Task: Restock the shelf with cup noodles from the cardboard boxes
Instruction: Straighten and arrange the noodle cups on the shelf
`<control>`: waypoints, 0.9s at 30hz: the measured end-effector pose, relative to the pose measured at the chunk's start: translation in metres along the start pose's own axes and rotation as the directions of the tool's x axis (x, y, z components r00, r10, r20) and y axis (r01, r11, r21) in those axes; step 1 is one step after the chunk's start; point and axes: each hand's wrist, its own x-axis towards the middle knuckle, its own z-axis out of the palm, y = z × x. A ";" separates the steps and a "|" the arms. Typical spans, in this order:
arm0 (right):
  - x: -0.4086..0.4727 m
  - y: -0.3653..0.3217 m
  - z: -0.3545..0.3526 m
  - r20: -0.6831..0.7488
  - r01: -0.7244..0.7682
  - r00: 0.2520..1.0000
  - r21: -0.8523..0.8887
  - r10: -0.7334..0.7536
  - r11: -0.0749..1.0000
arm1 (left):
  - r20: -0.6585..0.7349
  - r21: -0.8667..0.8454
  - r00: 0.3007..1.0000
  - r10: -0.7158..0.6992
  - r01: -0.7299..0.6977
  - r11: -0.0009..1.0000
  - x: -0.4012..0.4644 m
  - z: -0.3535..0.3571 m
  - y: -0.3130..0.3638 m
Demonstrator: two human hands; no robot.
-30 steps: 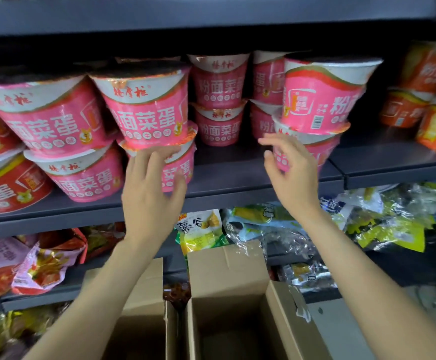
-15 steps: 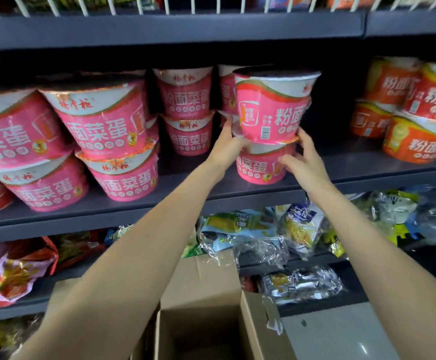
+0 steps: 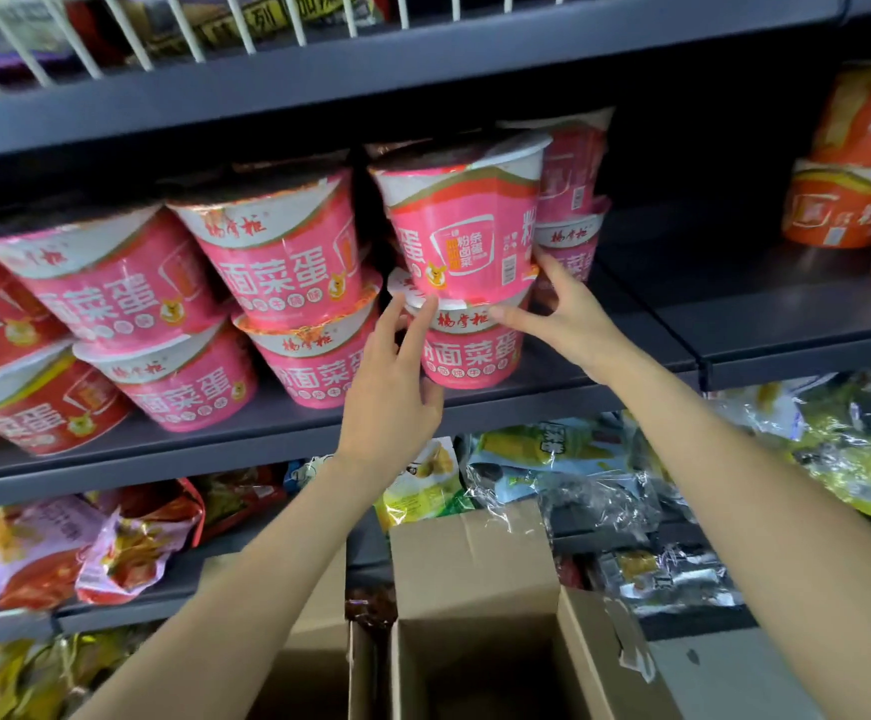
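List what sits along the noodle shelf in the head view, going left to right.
Red cups at the left edge → pink stack → second pink stack → left hand → pink stack being adjusted → right hand → bare shelf → orange cups.

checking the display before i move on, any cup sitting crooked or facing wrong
Yes. The top pink cup between both hands leans left on the lower cup, and it shows its barcode panel, not the big lettering its neighbours show.
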 end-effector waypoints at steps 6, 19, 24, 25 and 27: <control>0.013 0.001 -0.004 0.178 -0.042 0.983 -0.007 0.042 0.999 | -0.058 0.255 0.980 0.191 -0.171 0.952 0.012 -0.006 -0.023; 0.014 -0.012 -0.012 0.063 -0.043 0.997 -0.052 0.046 0.998 | -0.227 0.286 0.922 0.313 -0.244 0.927 0.055 0.000 -0.014; 0.011 -0.010 -0.007 0.064 -0.052 0.997 0.036 0.049 0.998 | -0.236 0.233 0.921 0.310 -0.257 0.938 0.056 0.002 -0.014; 0.010 -0.010 -0.006 0.059 -0.050 0.997 0.048 0.047 0.998 | -0.231 0.213 0.928 0.294 -0.246 0.946 0.056 0.002 -0.013; 0.011 -0.008 -0.004 0.044 -0.047 0.998 0.056 0.045 0.997 | -0.225 0.148 0.945 0.237 -0.207 0.967 0.054 0.002 -0.012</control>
